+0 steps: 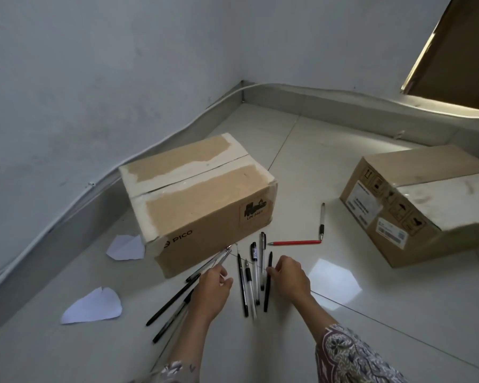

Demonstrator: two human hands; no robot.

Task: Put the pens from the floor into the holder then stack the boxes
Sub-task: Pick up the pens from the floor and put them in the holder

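Room corner: two pale grey walls, scuffed, meeting above a grey skirting with a white cable run along it. Floor: glossy pale tiles reflecting a bright light patch. Brown wooden door, upper right.

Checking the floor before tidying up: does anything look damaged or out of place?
The PICO box has its top layer torn away in pale patches. Pens lie scattered on the tiles, and two paper scraps lie loose beside it.
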